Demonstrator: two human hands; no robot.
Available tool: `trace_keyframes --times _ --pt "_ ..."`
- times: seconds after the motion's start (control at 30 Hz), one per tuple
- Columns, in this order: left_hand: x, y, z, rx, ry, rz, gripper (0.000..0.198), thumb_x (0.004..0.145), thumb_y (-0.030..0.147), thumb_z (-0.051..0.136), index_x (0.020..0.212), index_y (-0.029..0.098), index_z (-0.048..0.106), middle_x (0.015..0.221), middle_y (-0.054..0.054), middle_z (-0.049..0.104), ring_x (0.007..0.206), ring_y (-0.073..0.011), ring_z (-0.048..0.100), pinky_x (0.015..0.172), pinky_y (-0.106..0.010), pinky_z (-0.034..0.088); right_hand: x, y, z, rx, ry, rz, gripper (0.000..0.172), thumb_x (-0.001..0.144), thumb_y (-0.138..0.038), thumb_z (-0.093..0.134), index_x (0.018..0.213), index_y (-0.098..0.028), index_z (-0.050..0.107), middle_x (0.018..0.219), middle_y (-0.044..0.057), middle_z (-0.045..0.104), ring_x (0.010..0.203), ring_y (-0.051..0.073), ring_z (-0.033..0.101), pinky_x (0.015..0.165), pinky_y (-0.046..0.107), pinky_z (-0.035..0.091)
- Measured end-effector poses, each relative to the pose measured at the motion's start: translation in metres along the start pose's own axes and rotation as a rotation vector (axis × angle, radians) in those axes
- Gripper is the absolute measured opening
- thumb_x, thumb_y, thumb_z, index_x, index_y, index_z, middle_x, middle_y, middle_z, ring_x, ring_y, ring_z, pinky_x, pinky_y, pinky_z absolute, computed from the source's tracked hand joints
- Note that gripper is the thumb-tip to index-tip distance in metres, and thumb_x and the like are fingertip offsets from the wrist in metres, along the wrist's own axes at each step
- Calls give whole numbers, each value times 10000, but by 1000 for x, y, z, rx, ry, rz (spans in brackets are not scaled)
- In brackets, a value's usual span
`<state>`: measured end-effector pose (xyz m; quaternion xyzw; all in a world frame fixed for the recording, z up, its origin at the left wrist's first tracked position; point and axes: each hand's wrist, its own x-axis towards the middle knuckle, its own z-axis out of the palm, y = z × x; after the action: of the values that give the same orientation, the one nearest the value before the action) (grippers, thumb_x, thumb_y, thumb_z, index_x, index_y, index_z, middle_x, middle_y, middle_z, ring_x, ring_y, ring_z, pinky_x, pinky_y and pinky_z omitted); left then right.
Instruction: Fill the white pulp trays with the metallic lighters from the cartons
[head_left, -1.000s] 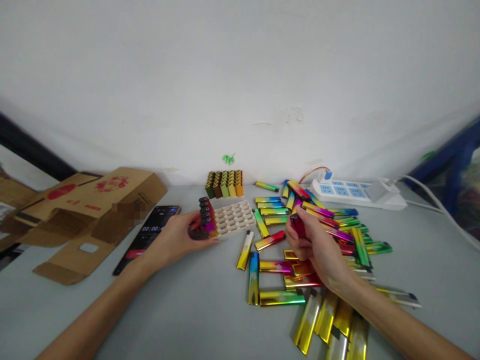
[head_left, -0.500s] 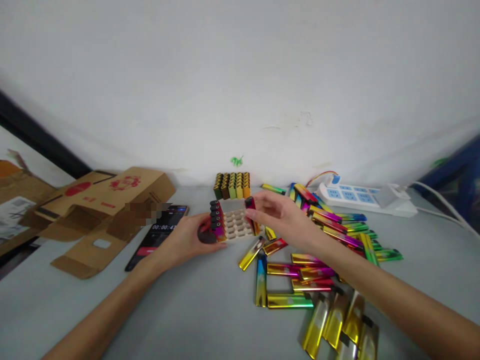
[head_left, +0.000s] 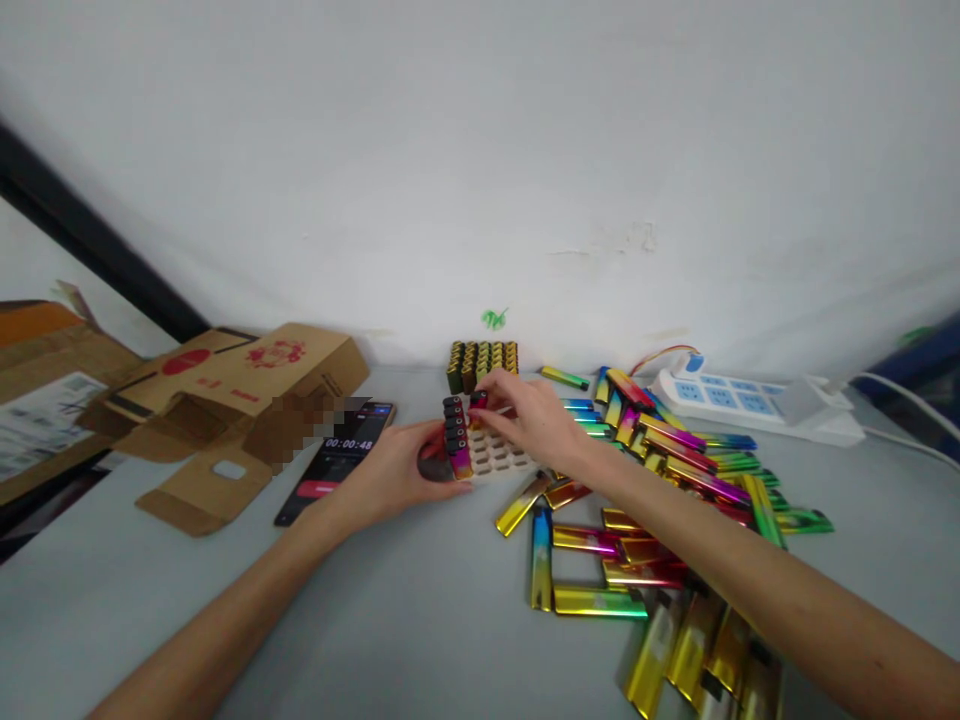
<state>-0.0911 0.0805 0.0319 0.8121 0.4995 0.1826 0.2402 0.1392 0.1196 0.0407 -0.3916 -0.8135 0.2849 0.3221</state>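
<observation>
A pale honeycomb tray (head_left: 499,458) lies on the grey table, with a row of upright lighters (head_left: 456,440) filling its left edge. My left hand (head_left: 390,472) wraps around the tray's near-left corner and steadies it. Over the tray's far side, my right hand (head_left: 529,418) pinches a dark red lighter (head_left: 477,402) upright, its lower end at the tray cells beside the standing row. A heap of shiny gold, green and magenta lighters (head_left: 660,470) lies to the right of the tray.
A filled block of lighters (head_left: 484,364) stands against the wall. A phone (head_left: 339,458) showing a timer lies left of the tray, beside a flattened cardboard box (head_left: 225,400). A white power strip (head_left: 742,400) with cables sits at the back right.
My right hand left the lighter heap with a red lighter and carried it left across the tray to the spot beside the standing row. My left hand stayed on the tray.
</observation>
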Motion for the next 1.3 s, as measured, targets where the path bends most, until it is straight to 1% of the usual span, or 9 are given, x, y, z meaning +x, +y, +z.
trace_keyframes --times 0.17,0.27,0.37,0.5,0.63,0.77,0.97,1.1,1.3 --pt "0 1 -1 18 -9 -11 402 756 517 831 896 171 683 759 16 648 669 -174 534 625 -261 398 7 4 -3 -95 -122 -56 255 961 -214 670 1212 -223 627 1116 94 814 1021 269 756 908 419 559" --pt "0 1 -1 21 -9 -12 408 750 530 826 890 178 677 750 20 635 669 -173 528 614 -258 388 0 4 -13 -97 -158 -75 310 977 -270 689 1276 -213 630 1186 111 804 1071 272 754 952 423 553" --pt "1 2 -1 30 -5 -13 414 747 542 822 872 177 672 749 16 635 666 -173 524 612 -263 384 -19 4 -36 -70 -118 -82 319 987 -342 707 1277 -214 668 1235 114 783 1094 259 746 977 416 554" --pt "1 3 -2 52 -3 -27 440 741 575 821 848 175 672 737 14 628 648 -168 510 601 -270 370 -59 8 -79 -165 -54 -36 111 959 -316 722 1037 -261 778 1091 72 805 1015 281 740 955 457 550" --pt "2 4 -2 25 2 -33 447 726 598 826 836 190 679 692 21 592 626 -167 485 584 -277 372 -98 18 -110 -206 -29 57 134 959 -391 716 977 -291 803 981 62 800 882 279 719 874 467 550" --pt "2 8 -2 2 10 -54 380 723 526 840 824 195 682 668 22 585 626 -165 480 582 -272 384 -117 25 -105 -215 -140 56 196 983 -436 717 1076 -302 826 1109 85 760 1026 287 700 947 465 538" --pt "2 6 -2 40 8 -41 442 734 593 829 814 186 675 689 21 600 615 -156 477 571 -266 369 -113 31 -82 -327 -266 10 168 966 -253 733 1121 -259 796 1164 108 701 1098 300 671 997 484 540" --pt "2 5 -2 64 8 -44 447 730 590 828 814 180 672 698 22 606 628 -166 496 584 -270 368 -112 32 -86 -244 -243 32 141 937 -309 786 1055 -238 757 1174 96 701 1125 292 662 1008 458 527" --pt "3 2 0 41 8 -30 435 732 588 836 825 199 666 696 17 599 620 -168 487 567 -274 352 -121 25 -95 38 -81 206 226 937 -455 785 1047 -260 754 1026 48 757 913 244 689 837 403 541"
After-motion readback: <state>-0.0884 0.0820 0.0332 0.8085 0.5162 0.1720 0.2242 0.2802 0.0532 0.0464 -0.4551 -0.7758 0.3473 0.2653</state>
